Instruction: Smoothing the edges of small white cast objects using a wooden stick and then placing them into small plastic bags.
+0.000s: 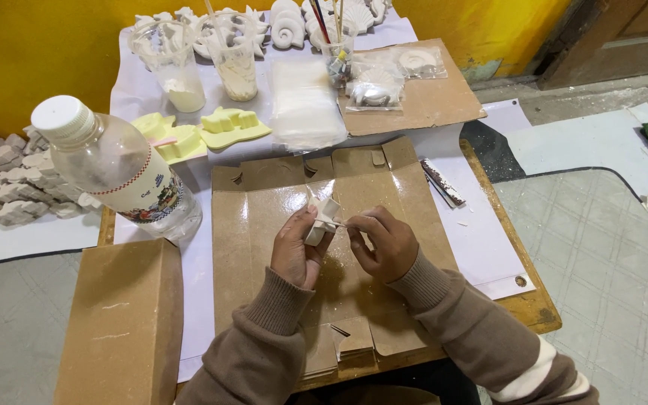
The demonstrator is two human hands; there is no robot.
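A head-worn camera looks down at a small wooden table point(538, 311) covered partly by white paper. In the middle lies a flattened brown cardboard box point(264, 225), its surface glossy and dusted with white powder. Over it, a person in ribbed brown sleeves holds a small white plaster cast point(321, 217), matte and chalky, with stubby arms like a star or cross.

The left hand point(296, 251) wraps around the lower part of the cast, fingers curled shut on it and thumb pressed to its side, holding it upright just above the cardboard. The right hand point(382, 244) is closed into a loose fist beside it, its thumb and forefinger pinched on something thin that meets the edge of the cast; what it is cannot be made out.

To the left stands a clear plastic bottle point(118, 169) with a white cap, tilted in view, and a plain cardboard box point(125, 322). Behind are pale yellow rubbery moulds point(204, 133), two clear cups point(204, 60) holding white powder or paste, a stack of clear plastic bags point(305, 101), bagged shell-shaped casts point(388, 79), and a heap of rough grey-white casts point(5, 180) by the yellow wall.
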